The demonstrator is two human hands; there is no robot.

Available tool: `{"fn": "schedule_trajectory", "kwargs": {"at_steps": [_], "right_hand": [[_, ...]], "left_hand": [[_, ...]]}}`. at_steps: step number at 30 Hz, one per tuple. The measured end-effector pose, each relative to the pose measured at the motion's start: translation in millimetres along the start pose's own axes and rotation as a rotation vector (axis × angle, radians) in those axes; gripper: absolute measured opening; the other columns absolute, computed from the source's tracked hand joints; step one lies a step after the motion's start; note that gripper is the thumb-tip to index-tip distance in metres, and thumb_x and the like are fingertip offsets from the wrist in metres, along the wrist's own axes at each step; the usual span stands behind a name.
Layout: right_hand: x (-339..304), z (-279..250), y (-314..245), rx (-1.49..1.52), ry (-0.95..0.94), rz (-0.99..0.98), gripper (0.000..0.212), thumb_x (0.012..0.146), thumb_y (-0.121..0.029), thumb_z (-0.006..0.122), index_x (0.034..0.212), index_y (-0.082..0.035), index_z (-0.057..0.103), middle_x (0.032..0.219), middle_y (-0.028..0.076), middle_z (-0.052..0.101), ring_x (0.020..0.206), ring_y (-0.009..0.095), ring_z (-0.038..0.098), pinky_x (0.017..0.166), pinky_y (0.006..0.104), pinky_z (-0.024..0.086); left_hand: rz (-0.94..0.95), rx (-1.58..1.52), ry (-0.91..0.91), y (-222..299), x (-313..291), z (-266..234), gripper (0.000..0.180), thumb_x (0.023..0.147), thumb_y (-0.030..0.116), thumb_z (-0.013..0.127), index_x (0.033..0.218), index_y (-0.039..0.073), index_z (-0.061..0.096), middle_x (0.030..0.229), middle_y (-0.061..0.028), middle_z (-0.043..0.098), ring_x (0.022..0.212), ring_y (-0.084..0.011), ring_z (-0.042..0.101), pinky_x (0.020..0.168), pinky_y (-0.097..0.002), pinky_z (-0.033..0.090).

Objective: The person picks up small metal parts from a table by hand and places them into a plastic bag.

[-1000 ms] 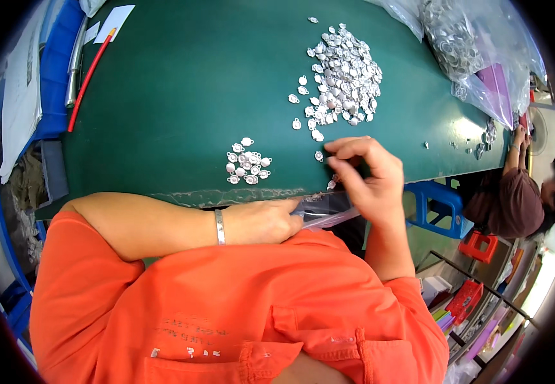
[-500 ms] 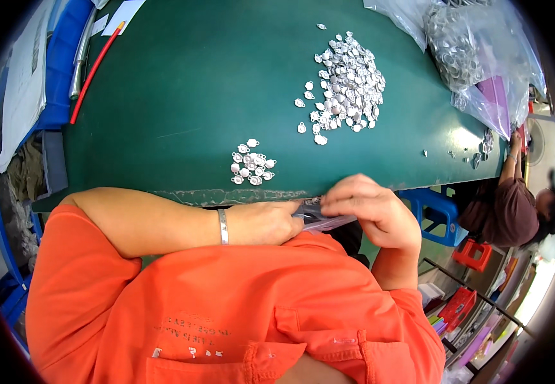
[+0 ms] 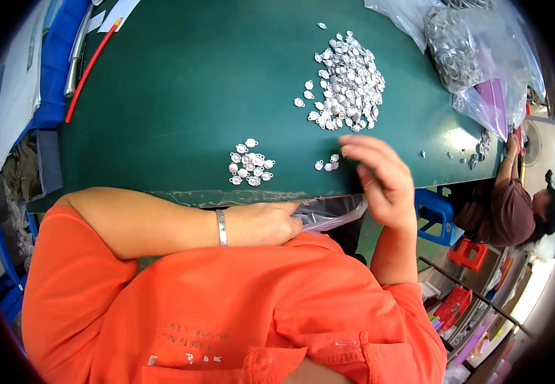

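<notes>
At the near table edge, my left hand [image 3: 268,222] is closed on the rim of a clear plastic bag [image 3: 335,214], whose mouth gapes beside the edge. My right hand [image 3: 383,176] is raised over the table to the right, fingers curved and thumb apart, with nothing visible in it. Just left of its fingertips lie several small silvery metal charms [image 3: 330,164], each round with a tiny loop. A second small cluster of charms [image 3: 250,163] sits farther left, near my left forearm. The big heap of charms [image 3: 352,83] lies beyond my right hand.
A large clear bag of metal parts [image 3: 457,57] stands at the far right, with loose bits [image 3: 479,150] below it. A red pencil-like stick [image 3: 92,73] and blue tray [image 3: 56,70] are at left. Another person [image 3: 501,211] sits at right near a blue stool [image 3: 437,214].
My right hand has moved from the bag up over the table. Several charms now lie near the edge beside it, and stray ones at the heap's near side are gone. My left hand stays put.
</notes>
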State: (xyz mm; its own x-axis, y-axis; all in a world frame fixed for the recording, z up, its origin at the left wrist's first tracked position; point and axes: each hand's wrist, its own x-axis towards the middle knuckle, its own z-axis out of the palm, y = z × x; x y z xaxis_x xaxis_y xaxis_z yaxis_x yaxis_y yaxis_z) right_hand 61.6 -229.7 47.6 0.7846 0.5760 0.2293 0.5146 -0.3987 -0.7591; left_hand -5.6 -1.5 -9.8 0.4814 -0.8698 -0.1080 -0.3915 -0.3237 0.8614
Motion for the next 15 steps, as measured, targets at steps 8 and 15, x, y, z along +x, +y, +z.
{"fn": "schedule_trajectory", "kwargs": {"at_steps": [8,15], "right_hand": [[-8.3,25.5,3.8,-0.142,0.288,-0.007,0.019,0.074,0.01,0.068,0.088,-0.002,0.065,0.087,0.008,0.069,0.076,0.024,0.062,0.071,0.0314,0.05],[-8.3,23.4,5.8,-0.17,0.23,-0.029,0.02,0.073,0.013,0.066,0.085,-0.002,0.06,0.082,0.007,0.064,0.078,0.025,0.062,0.071,0.0321,0.05]], "left_hand": [[-0.021,-0.036,-0.055,4.0,2.8,-9.2,0.018,0.084,0.01,0.053,0.089,-0.006,0.058,0.125,-0.0353,0.046,0.105,-0.0437,0.058,0.087,-0.0417,0.05],[0.041,0.033,0.008,-0.8,0.8,-2.0,0.017,0.082,0.01,0.054,0.089,-0.005,0.059,0.124,-0.0354,0.047,0.107,-0.0429,0.058,0.087,-0.041,0.051]]}}
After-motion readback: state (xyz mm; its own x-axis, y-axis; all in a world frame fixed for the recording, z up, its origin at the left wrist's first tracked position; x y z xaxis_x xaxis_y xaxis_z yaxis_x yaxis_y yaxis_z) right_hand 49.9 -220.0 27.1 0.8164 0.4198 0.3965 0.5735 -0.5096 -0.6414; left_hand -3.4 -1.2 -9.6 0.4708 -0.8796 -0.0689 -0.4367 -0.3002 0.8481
